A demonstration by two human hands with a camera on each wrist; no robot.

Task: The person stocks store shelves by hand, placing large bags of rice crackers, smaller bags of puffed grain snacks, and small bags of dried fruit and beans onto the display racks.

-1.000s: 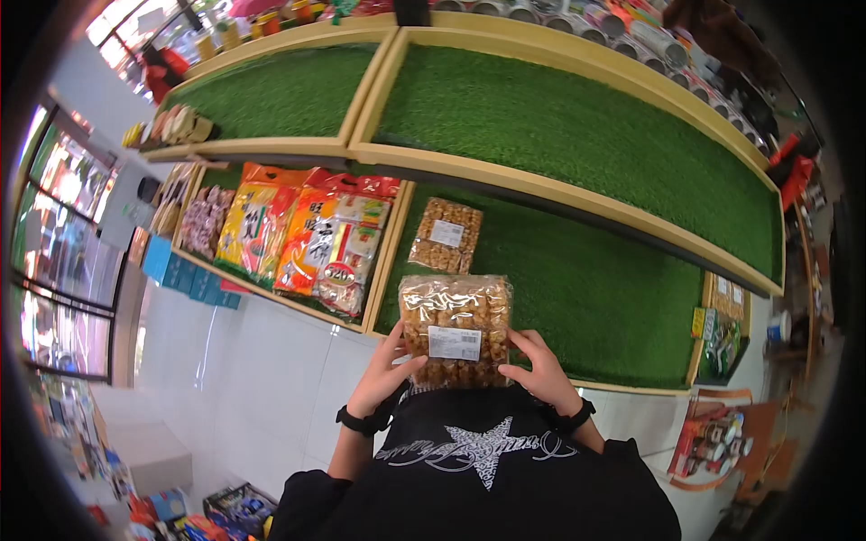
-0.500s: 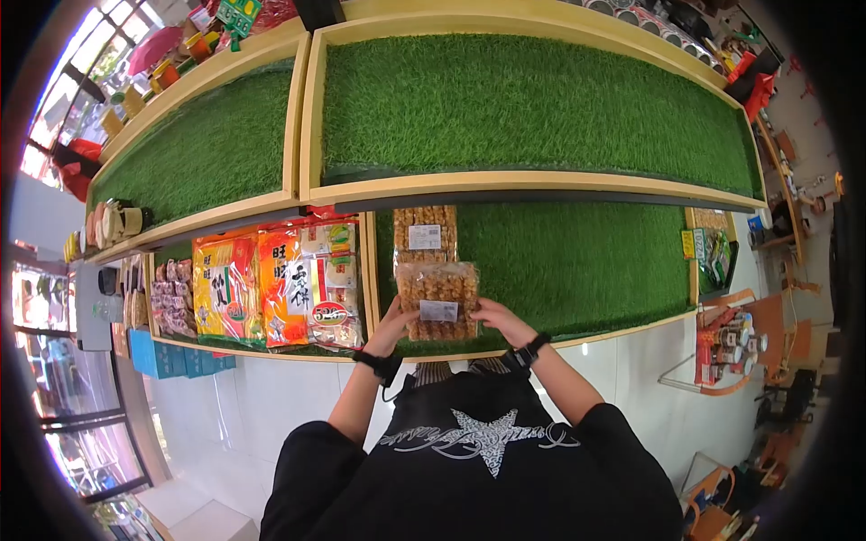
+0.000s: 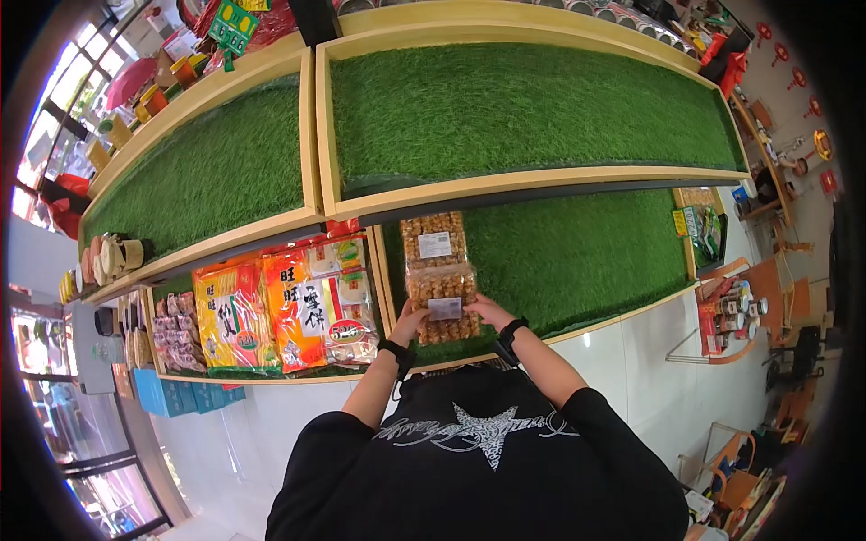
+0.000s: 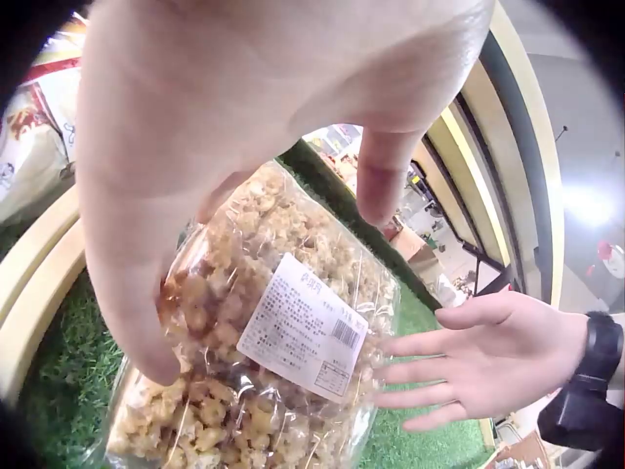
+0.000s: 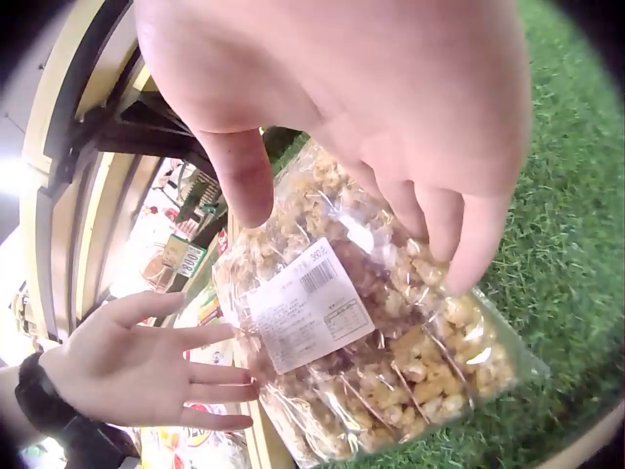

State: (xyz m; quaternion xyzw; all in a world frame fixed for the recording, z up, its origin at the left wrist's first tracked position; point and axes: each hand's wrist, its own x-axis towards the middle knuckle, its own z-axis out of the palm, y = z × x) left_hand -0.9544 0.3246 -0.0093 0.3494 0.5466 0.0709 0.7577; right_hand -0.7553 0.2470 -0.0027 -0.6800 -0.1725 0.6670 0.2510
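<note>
A clear-wrapped block of puffed snack clusters (image 3: 448, 332) with a white label (image 5: 311, 305) lies flat on the green turf at the front of the lower shelf. My left hand (image 3: 411, 321) is at its left side, my right hand (image 3: 492, 313) at its right. In the left wrist view the right hand (image 4: 488, 362) has straight fingers against the package edge. The right wrist view has the left hand (image 5: 142, 362) likewise straight-fingered beside the wrapper. A second pack of the same snack (image 3: 433, 225) lies directly behind, its near end meeting the first.
Left of a wooden divider (image 3: 379, 279) stand large orange and yellow snack bags (image 3: 307, 316) and small purple packs (image 3: 178, 329). An upper turf-lined shelf (image 3: 532, 117) overhangs behind. Green packets (image 3: 708, 233) sit at the far right end; blue boxes (image 3: 180, 394) stand on the floor.
Both hands have carried the package forward from in front of the chest and lowered it onto the turf, in front of the other pack. The head view has shifted with the body.
</note>
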